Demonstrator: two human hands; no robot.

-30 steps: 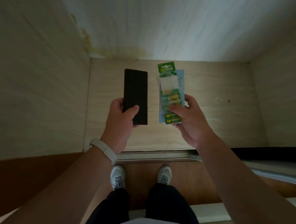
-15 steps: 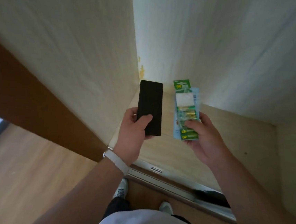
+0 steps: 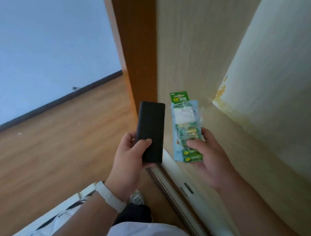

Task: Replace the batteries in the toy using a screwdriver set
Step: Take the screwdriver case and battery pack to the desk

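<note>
My left hand (image 3: 128,153) grips a flat black rectangular case (image 3: 150,128) by its lower end, thumb across the front. Beside it, my right hand (image 3: 208,159) holds a green and blue blister pack of batteries (image 3: 185,124) by its lower half, thumb pressed on the front. Both are held upright in front of me, side by side and apart. A white band sits on my left wrist. The toy is not in view.
An open wooden cabinet (image 3: 185,54) with pale inner walls lies ahead and to the right, its metal sliding track (image 3: 180,188) below my hands. A brown cabinet edge (image 3: 131,39) stands at centre. Wooden floor (image 3: 53,146) and a white wall (image 3: 45,31) lie left.
The view has swung left, away from the cabinet's inside toward the room's floor and wall. Both hands keep the same hold on the case and the battery pack.
</note>
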